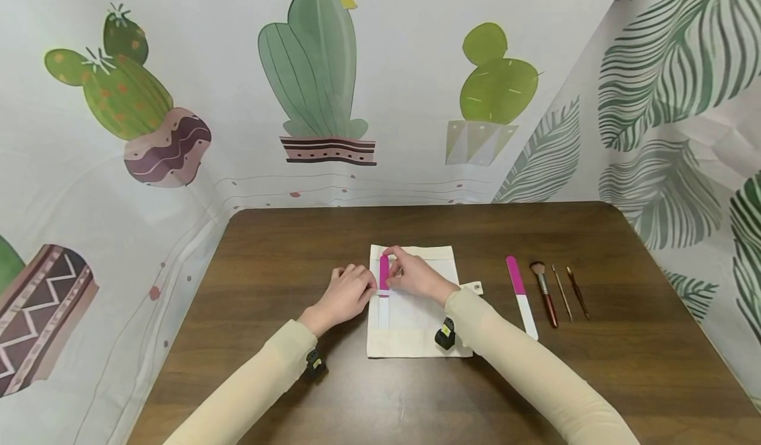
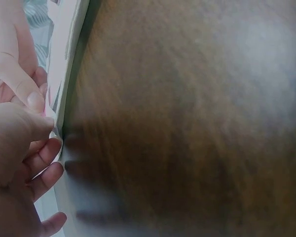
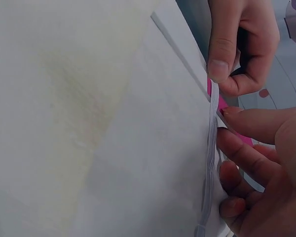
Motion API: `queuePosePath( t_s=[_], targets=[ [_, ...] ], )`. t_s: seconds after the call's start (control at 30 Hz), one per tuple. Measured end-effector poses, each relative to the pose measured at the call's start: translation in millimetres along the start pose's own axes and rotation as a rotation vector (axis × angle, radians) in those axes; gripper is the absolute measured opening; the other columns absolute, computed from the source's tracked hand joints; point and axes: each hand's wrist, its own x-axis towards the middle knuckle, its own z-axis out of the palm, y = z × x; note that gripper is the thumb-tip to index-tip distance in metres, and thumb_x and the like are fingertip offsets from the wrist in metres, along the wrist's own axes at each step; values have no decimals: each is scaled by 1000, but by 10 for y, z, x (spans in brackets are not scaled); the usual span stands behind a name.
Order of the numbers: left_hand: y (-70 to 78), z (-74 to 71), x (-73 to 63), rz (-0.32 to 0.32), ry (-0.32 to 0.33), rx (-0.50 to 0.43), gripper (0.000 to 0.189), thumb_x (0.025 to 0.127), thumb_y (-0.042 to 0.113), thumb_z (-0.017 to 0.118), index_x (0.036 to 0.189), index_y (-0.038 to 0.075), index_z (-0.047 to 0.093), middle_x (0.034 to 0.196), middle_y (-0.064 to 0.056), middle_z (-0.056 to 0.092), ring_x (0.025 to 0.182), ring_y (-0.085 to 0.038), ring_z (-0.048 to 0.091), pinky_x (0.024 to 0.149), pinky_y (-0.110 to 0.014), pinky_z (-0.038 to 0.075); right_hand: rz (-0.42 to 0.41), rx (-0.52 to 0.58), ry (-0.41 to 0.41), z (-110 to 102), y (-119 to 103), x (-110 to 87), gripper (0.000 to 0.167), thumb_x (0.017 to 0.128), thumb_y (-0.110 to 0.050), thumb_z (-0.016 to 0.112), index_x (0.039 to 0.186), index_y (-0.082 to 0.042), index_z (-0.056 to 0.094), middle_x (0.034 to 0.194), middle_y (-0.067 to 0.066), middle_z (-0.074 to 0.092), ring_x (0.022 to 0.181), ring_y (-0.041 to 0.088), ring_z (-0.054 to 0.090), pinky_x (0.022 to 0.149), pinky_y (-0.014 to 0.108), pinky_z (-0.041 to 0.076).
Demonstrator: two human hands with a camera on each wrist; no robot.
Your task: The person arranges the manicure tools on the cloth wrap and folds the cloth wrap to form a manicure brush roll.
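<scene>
Where both hands [image 1: 380, 285] meet, nail file [image 1: 384, 274] half-hidden.

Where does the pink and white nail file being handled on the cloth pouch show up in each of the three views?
Head: the nail file lies upright on the cloth pouch, between both hands.
Left wrist: not clearly visible; only the pouch's edge and fingers show.
Right wrist: a pink sliver beside the elastic strap, right of centre.
Shared landmark: the white pouch.

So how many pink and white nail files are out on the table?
2. One nail file lies on the white cloth roll between both hands; the second nail file lies on the table, left of the brush.
</scene>
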Motion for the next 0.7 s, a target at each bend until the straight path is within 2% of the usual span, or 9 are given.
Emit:
queuePosePath(
  t_s=[0.23,0.7],
  targets=[
    [-1,1,3,5,1,-3,9,102,19,68,94,15,66,99,0,63,101,-25,54,100,-63,36,-6,-26,-31,13,31,22,52,90,-7,78,136,-2,55,91,0,68,78,12,55,77,30,45],
    [-9,19,7,-5,4,1,8,101,19,69,95,15,67,100,0,64,100,-23,55,100,-62,37,18,-139,-26,65,44,77,48,90,-11,81,132,1,61,83,-1,61,74,12,53,72,28,45]
  ],
)
